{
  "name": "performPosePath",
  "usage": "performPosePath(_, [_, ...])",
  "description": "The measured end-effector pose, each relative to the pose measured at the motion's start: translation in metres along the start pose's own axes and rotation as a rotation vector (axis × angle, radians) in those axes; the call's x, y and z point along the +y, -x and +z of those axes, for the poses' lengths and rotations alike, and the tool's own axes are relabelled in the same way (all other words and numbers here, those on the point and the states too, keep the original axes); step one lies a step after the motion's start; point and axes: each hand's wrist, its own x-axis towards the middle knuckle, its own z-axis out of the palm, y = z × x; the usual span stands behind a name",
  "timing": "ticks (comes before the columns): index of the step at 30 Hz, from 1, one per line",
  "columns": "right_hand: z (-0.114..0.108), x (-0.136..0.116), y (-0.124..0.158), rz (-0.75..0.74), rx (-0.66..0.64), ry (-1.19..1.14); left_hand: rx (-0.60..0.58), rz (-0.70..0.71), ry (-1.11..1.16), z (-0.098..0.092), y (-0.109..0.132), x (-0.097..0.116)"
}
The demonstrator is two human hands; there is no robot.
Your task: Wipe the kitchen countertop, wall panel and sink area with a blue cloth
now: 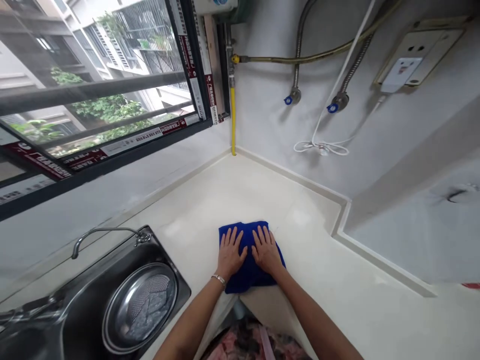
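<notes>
Both sets of fingers lie spread and flat, grasping nothing: the left hand (229, 254) and right hand (267, 251) press side by side on a blue cloth (249, 272) under the palms. The cloth overhangs the counter (337, 300) edge nearest the wrists; a backward pull could drag it off. Left of the fingers sits the sink (93, 300). Window-frame stickers (123, 145) beyond are unreadable.

A pale cream surface (337, 280) runs into a corner under the window, edged by a low upstand along both walls. A folded blue cloth (249, 272) lies flat on it near the front edge. To the left, a steel sink (75, 300) is set into it, holding a round metal basin (140, 307)
</notes>
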Motion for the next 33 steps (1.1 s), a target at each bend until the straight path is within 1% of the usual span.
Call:
performPosePath(3, [-0.003,-0.005,0.030,0.006,0.001,0.005,-0.003,0.016,0.011,0.000,0.026,0.010])
performPosePath(7, [-0.009,-0.011,0.062,0.021,-0.014,0.023,-0.021,0.027,0.051,-0.001,0.051,0.022])
performPosePath(12, [-0.015,-0.016,0.090,0.007,-0.040,0.057,-0.009,0.012,0.104,-0.002,0.075,0.035])
performPosePath(17, [-0.007,-0.022,0.111,-0.008,0.007,0.101,0.028,-0.042,0.097,-0.001,0.102,0.046])
performPosePath(21, [0.002,-0.033,0.109,-0.017,0.049,0.102,0.049,-0.108,0.034,-0.001,0.121,0.050])
performPosePath(25, [0.003,-0.058,0.089,-0.109,-0.008,0.050,0.090,-0.206,-0.031,-0.005,0.142,0.047])
performPosePath(29, [0.006,-0.089,0.068,-0.238,-0.058,-0.025,0.100,-0.330,-0.085,-0.013,0.159,0.032])
performPosePath(33, [0.015,-0.112,0.044,-0.296,-0.082,-0.051,0.107,-0.398,-0.098,-0.019,0.158,0.006])
